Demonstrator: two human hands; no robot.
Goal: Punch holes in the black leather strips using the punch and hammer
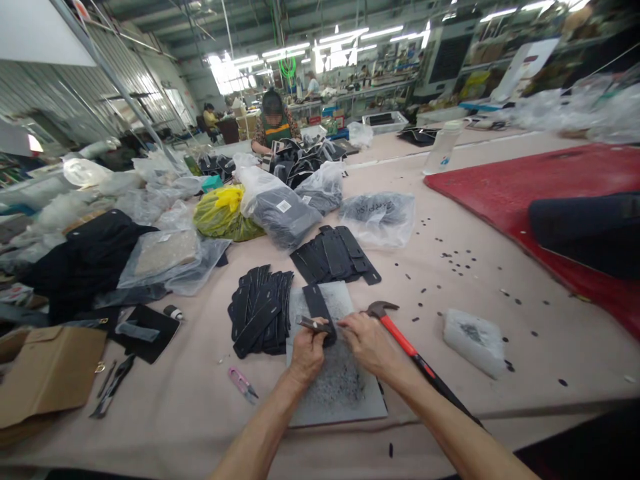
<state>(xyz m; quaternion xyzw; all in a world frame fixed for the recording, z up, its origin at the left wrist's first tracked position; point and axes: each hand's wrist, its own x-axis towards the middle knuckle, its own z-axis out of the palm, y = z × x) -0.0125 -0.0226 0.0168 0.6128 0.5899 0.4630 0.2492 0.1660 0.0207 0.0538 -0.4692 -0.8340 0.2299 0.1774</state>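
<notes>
On the scuffed grey board [345, 393] lies a dark strip [316, 301] with a slot near its far end. My left hand [306, 353] is closed around a metal punch [313, 324], held over the strip's near part. My right hand [367, 340] rests beside the strip with fingers stretched out; the fingertips are at its right edge, and whether they touch it I cannot tell. A claw hammer [403, 340] with a red and black handle lies just right of this hand. Piles of similar dark strips [263, 310] and dark pieces [334, 255] lie left of and beyond the board.
Pink thread snips [243, 385] lie left of the board. A white block [475, 341] and scattered black bits are at right, near a red mat [550, 193]. Bagged goods [280, 207] and a bottle [443, 148] stand farther back. A co-worker [274, 123] sits across the table.
</notes>
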